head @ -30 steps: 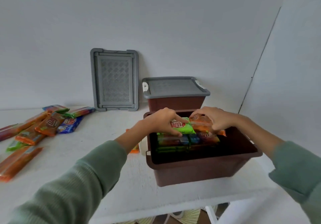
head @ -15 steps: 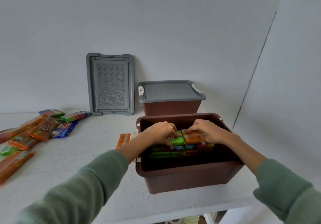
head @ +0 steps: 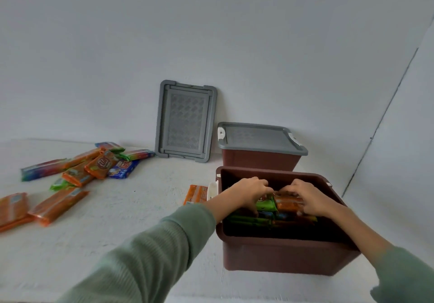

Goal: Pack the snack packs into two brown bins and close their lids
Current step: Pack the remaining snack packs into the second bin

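- Left hand (head: 252, 192) curls round a shiny green snack pack (head: 265, 205); right hand (head: 307, 197) curls round a shiny orange snack pack (head: 288, 205).
- Both lie in the open brown plastic bin (head: 281, 255) at 4 o'clock.
- They look light, crinkly, probably slippery: hold the flat sides.

Plain grey walls (head: 211, 32), white table (head: 117, 220)

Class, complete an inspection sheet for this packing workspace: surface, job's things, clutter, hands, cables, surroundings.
Surface: white table, loose snack packs scattered at left.
Job's things: open brown bin part filled; closed brown bin behind it under grey lid; spare lid leaning on white wall; stray pack beside open brown bin.
Clutter: nothing seen.
Hands: left hand grips green pack, right hand grips orange pack, both inside open brown bin.
Cables: nothing seen.
Surroundings: white wall behind, another at right.
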